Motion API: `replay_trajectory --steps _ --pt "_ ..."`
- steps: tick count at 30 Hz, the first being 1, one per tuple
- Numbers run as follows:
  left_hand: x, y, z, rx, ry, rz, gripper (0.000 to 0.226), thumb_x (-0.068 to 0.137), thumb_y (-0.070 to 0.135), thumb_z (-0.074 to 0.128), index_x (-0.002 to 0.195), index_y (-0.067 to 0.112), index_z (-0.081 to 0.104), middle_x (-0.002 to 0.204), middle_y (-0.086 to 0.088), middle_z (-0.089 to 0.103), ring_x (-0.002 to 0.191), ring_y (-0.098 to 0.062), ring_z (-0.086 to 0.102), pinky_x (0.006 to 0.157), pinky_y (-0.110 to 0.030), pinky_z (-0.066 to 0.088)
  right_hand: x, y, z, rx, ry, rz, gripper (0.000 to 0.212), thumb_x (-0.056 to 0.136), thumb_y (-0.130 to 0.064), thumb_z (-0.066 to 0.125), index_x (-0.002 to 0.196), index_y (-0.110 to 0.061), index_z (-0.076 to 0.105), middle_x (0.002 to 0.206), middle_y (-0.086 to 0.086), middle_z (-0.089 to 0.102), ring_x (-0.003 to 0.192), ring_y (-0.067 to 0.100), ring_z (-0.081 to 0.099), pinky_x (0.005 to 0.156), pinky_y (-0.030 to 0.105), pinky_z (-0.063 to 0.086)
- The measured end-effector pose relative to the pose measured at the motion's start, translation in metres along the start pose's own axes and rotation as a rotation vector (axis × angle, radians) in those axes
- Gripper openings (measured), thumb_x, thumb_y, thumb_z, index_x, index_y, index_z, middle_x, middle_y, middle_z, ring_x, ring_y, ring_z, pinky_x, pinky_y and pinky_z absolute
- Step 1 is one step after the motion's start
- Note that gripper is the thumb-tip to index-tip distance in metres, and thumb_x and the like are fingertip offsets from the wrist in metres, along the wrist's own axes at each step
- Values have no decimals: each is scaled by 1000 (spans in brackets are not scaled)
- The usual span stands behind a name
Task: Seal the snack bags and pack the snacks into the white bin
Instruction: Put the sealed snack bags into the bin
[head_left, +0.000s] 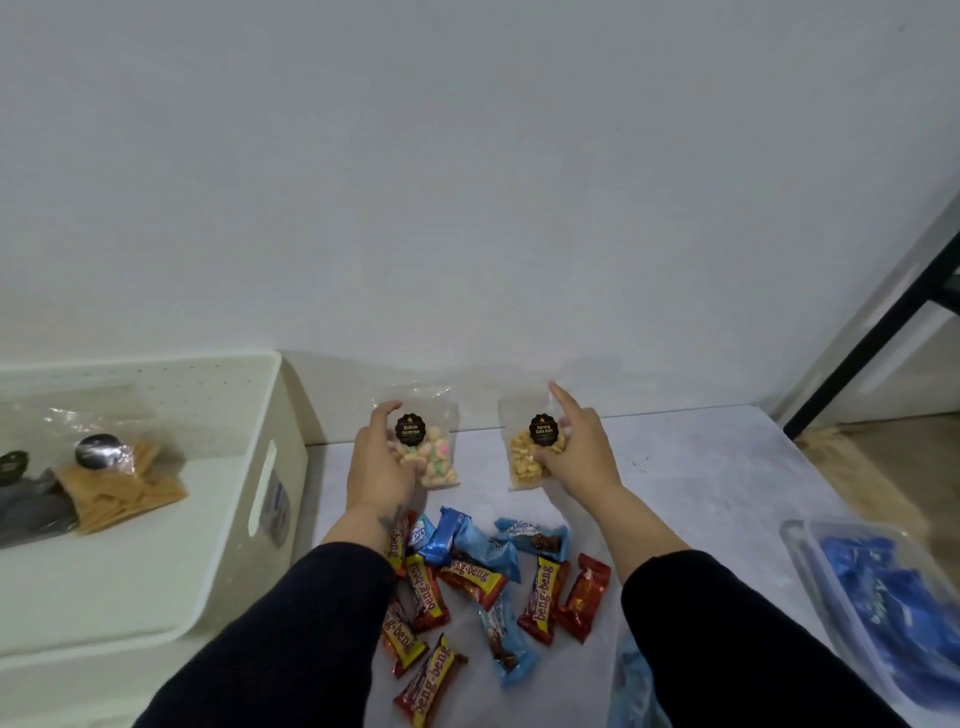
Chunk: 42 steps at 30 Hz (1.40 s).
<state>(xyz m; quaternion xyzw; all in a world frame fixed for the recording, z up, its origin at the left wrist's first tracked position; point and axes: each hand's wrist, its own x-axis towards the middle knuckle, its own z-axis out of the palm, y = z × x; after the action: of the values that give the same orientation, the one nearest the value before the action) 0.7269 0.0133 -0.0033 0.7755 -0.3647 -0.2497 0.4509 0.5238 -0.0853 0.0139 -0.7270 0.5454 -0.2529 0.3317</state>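
Note:
Two clear snack bags with black round labels stand near the wall. My left hand (376, 462) grips the left bag of pastel-coloured biscuits (428, 449) by its left side. My right hand (579, 454) holds the right bag of yellow nuts (524, 452), with the index finger pointing up along its edge. The white bin (228, 519) sits at the left. Inside it lie a bag of tan crackers (122, 491) and a bag of dark snacks (31, 506). I cannot tell whether the bag tops are sealed.
Several red beng-beng bars (540, 597) and blue wrapped bars (467, 543) lie scattered on the white table between my forearms. A clear tray with blue packets (883, 597) sits at the right edge. A black frame leg (872, 338) stands beyond the table's right corner.

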Motion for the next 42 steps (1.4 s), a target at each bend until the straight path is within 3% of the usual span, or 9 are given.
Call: replay_trajectory --steps 4,8,16,21,25,32,35,39,42 --pt "-7 31 -29 -10 32 124 84 76 -11 63 140 35 36 108 -8 48 82 -20 52 83 -42 56 -7 -48 -10 0 14 -96 86 78 -13 72 145 -42 26 113 6 43 101 23 53 88 42 51" --pt "-8 62 -78 -24 82 241 85 76 -8 64 142 37 33 108 -5 46 91 -22 56 88 -42 54 -15 -112 -15 14 46 -200 88 78 -13 73 144 -43 25 113 6 43 96 21 53 86 39 51" --pt "-9 86 -208 -21 259 347 81 80 -5 61 146 29 30 108 -2 42 90 -13 46 70 -8 39 -43 -257 16 62 109 -349 87 81 -16 72 146 -43 20 117 4 41 92 18 52 88 41 51" --pt "3 32 -282 -18 318 224 85 78 -3 66 146 31 29 113 -5 44 96 -18 49 89 -31 47 -64 -317 95 100 54 -329 87 83 -15 69 146 -45 17 117 2 39 80 15 50 77 34 50" --pt "9 -32 -308 4 214 72 88 75 -2 72 145 31 31 122 -13 50 102 -27 56 94 -42 50 -73 -317 170 25 -12 -183 78 87 -18 60 145 -46 17 123 1 39 88 18 51 73 31 43" --pt "30 -98 -297 18 -33 -119 93 72 -9 71 146 27 27 142 -15 43 125 -33 49 91 -36 53 -71 -291 241 -160 -94 12 76 89 -2 45 148 -38 14 138 9 33 110 30 54 80 34 47" --pt "46 -110 -278 88 -88 -128 99 67 -3 76 145 31 26 142 -15 44 123 -32 50 99 -46 49 -66 -276 249 -191 -136 86 78 89 6 37 150 -34 10 148 14 23 121 33 46 84 34 44" --pt "53 -113 -260 243 -106 -129 92 73 3 75 147 27 25 147 -9 36 133 -27 39 113 -39 27 -62 -261 259 -270 -216 168 79 89 1 38 149 -37 4 152 19 20 131 36 39 99 44 42" --pt "57 -117 -259 281 -118 -131 89 77 3 72 148 27 24 150 -11 31 136 -28 34 114 -40 27 -62 -258 265 -301 -227 196 85 87 1 42 149 -40 0 152 19 24 133 37 38 102 47 42"
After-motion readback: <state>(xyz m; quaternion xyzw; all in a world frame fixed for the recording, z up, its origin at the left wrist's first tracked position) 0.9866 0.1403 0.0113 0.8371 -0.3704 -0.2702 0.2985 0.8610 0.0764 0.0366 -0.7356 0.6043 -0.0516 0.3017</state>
